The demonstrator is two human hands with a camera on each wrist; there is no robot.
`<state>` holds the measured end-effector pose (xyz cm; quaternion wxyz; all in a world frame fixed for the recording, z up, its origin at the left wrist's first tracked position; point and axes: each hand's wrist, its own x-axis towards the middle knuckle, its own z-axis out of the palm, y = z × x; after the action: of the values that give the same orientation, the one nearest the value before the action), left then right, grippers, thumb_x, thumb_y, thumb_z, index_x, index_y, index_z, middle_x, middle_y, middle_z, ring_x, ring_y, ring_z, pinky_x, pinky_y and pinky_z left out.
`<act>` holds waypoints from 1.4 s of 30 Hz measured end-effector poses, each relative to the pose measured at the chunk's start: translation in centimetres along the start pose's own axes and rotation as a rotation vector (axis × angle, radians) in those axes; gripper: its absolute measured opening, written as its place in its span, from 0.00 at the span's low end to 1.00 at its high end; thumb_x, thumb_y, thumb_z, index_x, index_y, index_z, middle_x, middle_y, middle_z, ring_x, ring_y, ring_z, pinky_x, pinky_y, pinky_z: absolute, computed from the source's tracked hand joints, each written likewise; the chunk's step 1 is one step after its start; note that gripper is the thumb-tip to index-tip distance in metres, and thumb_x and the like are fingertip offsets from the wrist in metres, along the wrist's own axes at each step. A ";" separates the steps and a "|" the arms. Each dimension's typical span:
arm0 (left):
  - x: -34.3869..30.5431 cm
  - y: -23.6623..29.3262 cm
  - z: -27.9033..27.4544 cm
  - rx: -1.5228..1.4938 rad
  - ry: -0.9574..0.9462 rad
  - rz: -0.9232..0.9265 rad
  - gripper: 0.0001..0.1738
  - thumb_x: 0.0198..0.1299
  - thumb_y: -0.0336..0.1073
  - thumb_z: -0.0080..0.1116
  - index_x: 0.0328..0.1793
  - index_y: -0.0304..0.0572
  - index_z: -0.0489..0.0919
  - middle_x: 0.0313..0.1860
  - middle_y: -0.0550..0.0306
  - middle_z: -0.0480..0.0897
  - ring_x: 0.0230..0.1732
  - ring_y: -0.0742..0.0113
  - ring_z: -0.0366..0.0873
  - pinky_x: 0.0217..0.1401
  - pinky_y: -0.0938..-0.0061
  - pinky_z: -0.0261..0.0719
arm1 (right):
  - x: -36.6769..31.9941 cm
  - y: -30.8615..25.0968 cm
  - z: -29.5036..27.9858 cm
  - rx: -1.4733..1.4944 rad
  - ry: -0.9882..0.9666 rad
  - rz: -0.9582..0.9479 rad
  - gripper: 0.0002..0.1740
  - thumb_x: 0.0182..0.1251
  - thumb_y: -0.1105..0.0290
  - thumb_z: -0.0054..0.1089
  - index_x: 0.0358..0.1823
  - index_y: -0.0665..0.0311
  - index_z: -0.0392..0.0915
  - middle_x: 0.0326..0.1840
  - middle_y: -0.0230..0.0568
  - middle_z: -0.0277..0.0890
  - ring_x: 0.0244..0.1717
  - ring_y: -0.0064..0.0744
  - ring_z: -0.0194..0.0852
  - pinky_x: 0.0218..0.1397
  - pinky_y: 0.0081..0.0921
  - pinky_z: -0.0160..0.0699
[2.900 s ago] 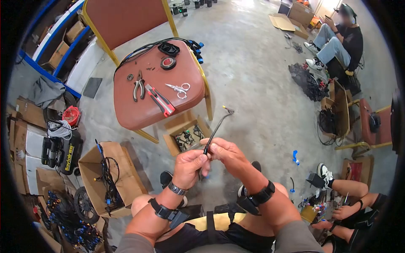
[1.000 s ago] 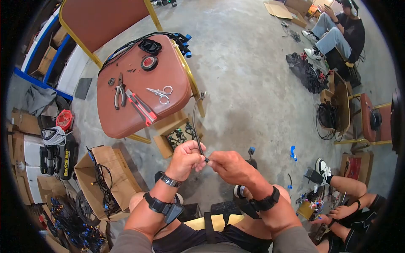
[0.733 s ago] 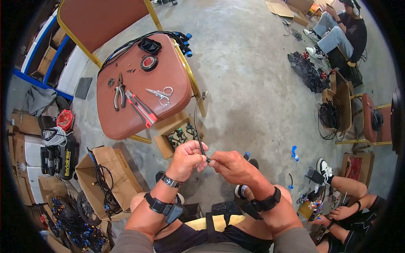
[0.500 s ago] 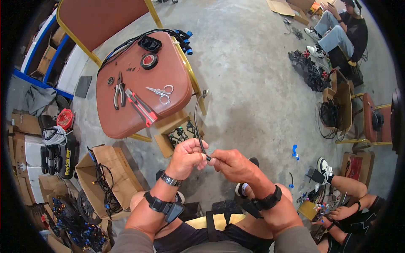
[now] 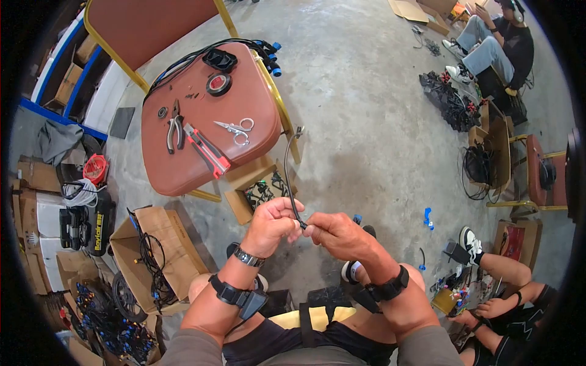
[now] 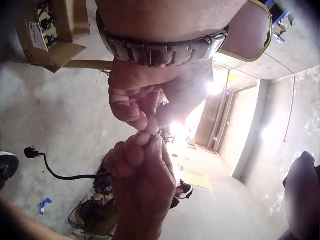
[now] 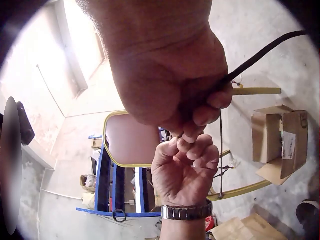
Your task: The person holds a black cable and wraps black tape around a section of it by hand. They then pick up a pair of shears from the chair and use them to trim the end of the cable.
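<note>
My left hand (image 5: 273,227) and right hand (image 5: 337,232) meet fingertip to fingertip at a thin black cable (image 5: 287,171), each pinching it at a dark spot (image 5: 303,225) between them. One length rises past the left fingers and bends to a small end (image 5: 299,130) near the chair leg. In the left wrist view, another length leaves the right fist and ends in a black plug (image 6: 31,152). The right wrist view shows the cable (image 7: 260,56) coming out of the curled right fingers. The fingertips hide the pinched part.
A chair seat (image 5: 183,152) holds pliers (image 5: 175,128), a box cutter (image 5: 207,151), scissors (image 5: 237,130) and a tape roll (image 5: 218,84). Cardboard boxes (image 5: 177,238) with cables stand at left and under the chair. Other people sit at right.
Since the oldest frame, the hands have moved from overlapping to side by side, and the cable's upper length has swung left. Over the last second the pinch has barely shifted.
</note>
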<state>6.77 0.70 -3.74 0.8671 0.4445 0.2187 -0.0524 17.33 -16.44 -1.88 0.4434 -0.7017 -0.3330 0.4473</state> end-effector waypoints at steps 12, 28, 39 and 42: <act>-0.2 0.3 0.4 -0.031 -0.016 0.022 0.20 0.55 0.20 0.53 0.56 0.29 0.74 0.27 0.55 0.82 0.25 0.72 0.78 0.27 0.79 0.76 | -0.2 -0.3 -0.3 0.181 -0.040 0.075 0.11 0.73 0.66 0.50 0.37 0.67 0.76 0.24 0.33 0.73 0.29 0.24 0.69 0.34 0.26 0.71; -0.3 0.6 0.0 0.207 0.061 0.070 0.05 0.59 0.29 0.60 0.36 0.33 0.82 0.28 0.57 0.84 0.25 0.75 0.78 0.28 0.81 0.75 | 0.4 0.6 -0.1 0.432 -0.042 0.068 0.14 0.77 0.65 0.48 0.36 0.66 0.77 0.24 0.26 0.68 0.26 0.17 0.61 0.28 0.19 0.63; -0.4 1.1 0.2 0.323 0.090 0.037 0.04 0.56 0.28 0.63 0.33 0.34 0.83 0.26 0.60 0.83 0.25 0.78 0.76 0.28 0.83 0.73 | 0.6 0.3 0.1 0.294 0.028 0.027 0.12 0.75 0.66 0.51 0.36 0.65 0.78 0.25 0.27 0.74 0.28 0.17 0.69 0.32 0.20 0.71; -0.4 1.2 0.3 0.335 0.108 0.021 0.04 0.56 0.29 0.62 0.33 0.34 0.83 0.25 0.60 0.82 0.25 0.79 0.76 0.28 0.84 0.73 | 0.6 0.6 0.6 0.144 0.109 -0.031 0.09 0.72 0.69 0.54 0.36 0.66 0.78 0.25 0.31 0.76 0.26 0.20 0.72 0.31 0.24 0.73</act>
<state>6.85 1.15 -2.50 0.7683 0.5874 0.2485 -0.0550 17.08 -15.98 -2.73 0.5170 -0.6860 -0.2861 0.4245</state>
